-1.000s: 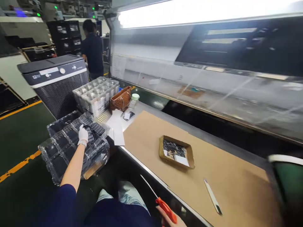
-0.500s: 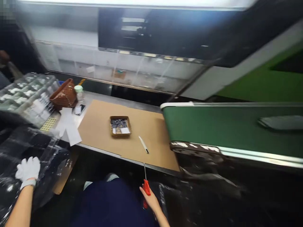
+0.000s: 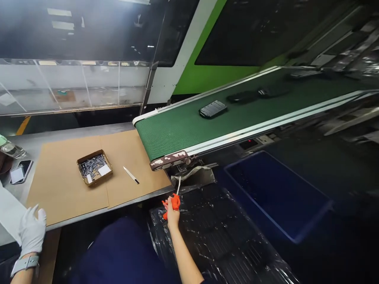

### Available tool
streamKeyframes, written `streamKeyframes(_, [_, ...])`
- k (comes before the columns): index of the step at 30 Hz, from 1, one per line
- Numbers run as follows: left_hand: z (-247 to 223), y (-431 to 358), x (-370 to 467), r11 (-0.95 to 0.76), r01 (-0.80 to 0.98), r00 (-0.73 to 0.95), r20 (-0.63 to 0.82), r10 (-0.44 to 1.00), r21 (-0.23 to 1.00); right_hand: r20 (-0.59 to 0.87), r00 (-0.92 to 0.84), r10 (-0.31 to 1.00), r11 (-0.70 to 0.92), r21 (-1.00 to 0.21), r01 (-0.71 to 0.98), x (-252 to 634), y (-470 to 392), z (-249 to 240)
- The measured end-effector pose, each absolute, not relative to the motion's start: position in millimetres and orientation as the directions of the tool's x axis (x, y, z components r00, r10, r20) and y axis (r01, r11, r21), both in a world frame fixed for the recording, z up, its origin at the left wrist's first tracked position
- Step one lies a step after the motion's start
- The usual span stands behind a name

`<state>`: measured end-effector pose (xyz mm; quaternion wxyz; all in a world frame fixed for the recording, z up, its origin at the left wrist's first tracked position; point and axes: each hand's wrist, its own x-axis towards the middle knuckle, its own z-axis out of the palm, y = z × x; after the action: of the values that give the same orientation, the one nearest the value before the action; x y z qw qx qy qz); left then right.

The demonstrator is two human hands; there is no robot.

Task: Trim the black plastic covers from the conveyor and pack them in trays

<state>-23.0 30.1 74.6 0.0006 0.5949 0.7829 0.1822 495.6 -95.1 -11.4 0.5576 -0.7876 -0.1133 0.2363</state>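
Observation:
My right hand (image 3: pixel 173 215) is bare and wrapped round a red air blow gun (image 3: pixel 175 201), whose thin metal nozzle points up and away from me. It is held off the table's front right corner, near the lower end of the green conveyor belt (image 3: pixel 177 128). My left hand (image 3: pixel 32 232), in a white glove with a grey watch strap at the wrist, hangs by the table's front left edge. Its fingers are apart and nothing shows in them. White paper (image 3: pixel 10 213) lies just beside that hand; whether they touch I cannot tell.
A box of small metal pins (image 3: pixel 94 167) and a white utility knife (image 3: pixel 130 174) lie on cardboard (image 3: pixel 68 197). A black ribbed plastic part (image 3: pixel 213 109) rides the belt, with darker parts farther up. Plastic-wrapped black trays (image 3: pixel 219 232) and a blue bin (image 3: pixel 278 193) stand right. A phone (image 3: pixel 22 172) lies left.
My view has swung right, bringing more conveyor and the blue bin into sight. My left hand has moved from over the plastic wrap to the table edge. The blow gun stays in my right hand.

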Motion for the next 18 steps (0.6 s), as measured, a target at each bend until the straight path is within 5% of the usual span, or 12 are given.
streamKeyframes(9, [61, 25, -6, 0.153, 0.896, -0.243, 0.171, 0.955, 0.417, -0.289, 0.771, 0.568, -0.494, -0.869, 0.037, 449, -75, -21])
streamKeyframes(15, [47, 11, -46, 0.201, 0.851, -0.265, 0.067, 0.962, 0.486, -0.146, 0.969, 0.199, -0.732, -0.679, 0.048, 443, -114, -4])
streamKeyframes(18, [47, 23, -48, 0.143, 0.806, -0.218, 0.063, 0.974, 0.575, -0.184, 0.976, 0.115, -0.838, -0.545, -0.004, 447, -145, 0])
